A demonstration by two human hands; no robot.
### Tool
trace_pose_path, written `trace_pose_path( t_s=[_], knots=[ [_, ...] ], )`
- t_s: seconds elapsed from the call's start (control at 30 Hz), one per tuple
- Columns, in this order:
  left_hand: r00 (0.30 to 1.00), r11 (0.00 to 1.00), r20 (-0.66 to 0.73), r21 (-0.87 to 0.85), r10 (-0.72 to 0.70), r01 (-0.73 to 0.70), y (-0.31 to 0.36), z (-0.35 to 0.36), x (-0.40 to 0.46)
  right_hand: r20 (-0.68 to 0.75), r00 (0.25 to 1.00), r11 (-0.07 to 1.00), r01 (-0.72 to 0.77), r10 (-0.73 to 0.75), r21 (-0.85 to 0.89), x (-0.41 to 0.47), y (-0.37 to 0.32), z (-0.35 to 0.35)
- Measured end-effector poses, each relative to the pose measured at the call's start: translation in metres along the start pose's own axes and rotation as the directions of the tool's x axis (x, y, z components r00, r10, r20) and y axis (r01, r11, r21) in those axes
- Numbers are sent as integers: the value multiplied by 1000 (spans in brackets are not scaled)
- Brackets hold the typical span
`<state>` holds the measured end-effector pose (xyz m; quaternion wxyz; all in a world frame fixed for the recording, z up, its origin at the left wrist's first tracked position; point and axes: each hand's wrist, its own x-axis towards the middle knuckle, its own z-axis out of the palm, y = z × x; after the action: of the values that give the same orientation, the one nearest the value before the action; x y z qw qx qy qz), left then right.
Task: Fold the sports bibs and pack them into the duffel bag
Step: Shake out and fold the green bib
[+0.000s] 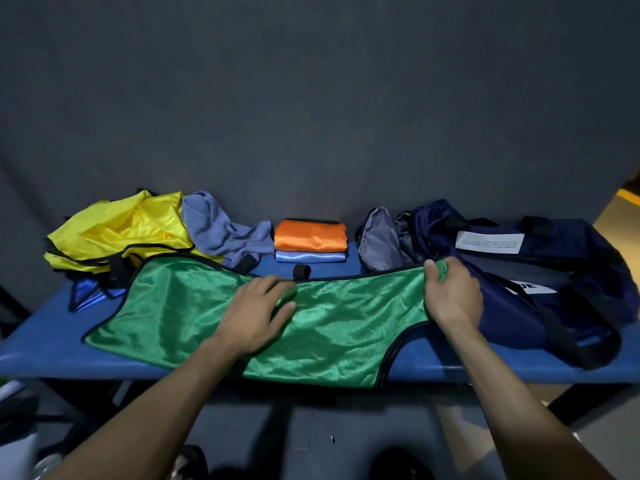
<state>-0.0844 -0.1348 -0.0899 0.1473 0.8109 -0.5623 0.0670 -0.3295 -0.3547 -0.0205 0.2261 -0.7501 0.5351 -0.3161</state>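
A green bib (pixel 194 306) with black trim lies spread across the blue table (pixel 41 344). My left hand (pixel 256 311) rests flat on its middle with fingers straight. My right hand (pixel 452 294) pinches the bib's far right edge, thumb on top. A navy duffel bag (pixel 540 271) sits open at the right, touching that edge. Behind the green bib stands a folded stack: an orange bib (pixel 310 235) on a light blue bib (pixel 310 257). A crumpled yellow bib (pixel 117 230) and a grey-blue bib (pixel 218 230) lie at the back left.
A royal blue bib (pixel 86 294) peeks out under the yellow one at the left. A dark grey backdrop (pixel 311 98) hangs right behind the table. The bag's black strap (pixel 568 337) drapes toward the table's front right edge. Floor shows below.
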Motion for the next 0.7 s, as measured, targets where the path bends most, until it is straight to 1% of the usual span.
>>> trace_pose_path(
  t_s=[0.07, 0.1, 0.17, 0.23, 0.3, 0.33, 0.4, 0.43, 0.5, 0.57, 0.63, 0.7],
  knots=[
    [991, 991, -114, 99, -74, 86, -3, -3, 3, 3, 1000, 1000, 8, -7, -4, 1, 2, -1],
    [984, 983, -131, 125, -117, 134, -6, -5, 4, 3, 1000, 1000, 10, -10, -5, 2, 2, -1],
    [979, 976, -102, 114, -174, 185, -15, -7, 5, 5, 1000, 1000, 20, -20, -2, 3, 3, 0],
    [989, 987, -42, 64, -145, 147, -25, -9, 5, 7, 1000, 1000, 30, -30, 8, 4, 2, 1],
    [993, 992, -48, 57, -111, 114, -33, -12, 6, 4, 999, 999, 37, -37, 14, 3, 0, 1],
    [989, 989, -86, 73, -123, 130, -37, -14, 7, 1, 999, 999, 41, -41, 18, 4, -1, 2],
    [968, 967, -160, 133, -195, 217, -44, -18, 10, -7, 999, 999, 47, -47, 21, 4, -2, 3],
    [957, 951, -163, 160, -239, 265, -48, -19, 12, -7, 999, 999, 48, -48, 20, 4, -3, 3],
    [944, 926, -101, 189, -313, 327, -56, -19, 15, -3, 999, 999, 49, -49, 19, 4, -3, 3],
    [934, 911, -28, 212, -356, 354, -59, -16, 16, 1, 999, 999, 53, -53, 12, 4, -2, 3],
    [930, 903, -64, 223, -363, 367, -60, -13, 16, 0, 998, 998, 56, -56, -1, 4, -1, 3],
    [919, 882, -152, 260, -364, 393, -53, -16, 19, -5, 998, 998, 61, -61, -7, 6, 1, 4]
  ],
)
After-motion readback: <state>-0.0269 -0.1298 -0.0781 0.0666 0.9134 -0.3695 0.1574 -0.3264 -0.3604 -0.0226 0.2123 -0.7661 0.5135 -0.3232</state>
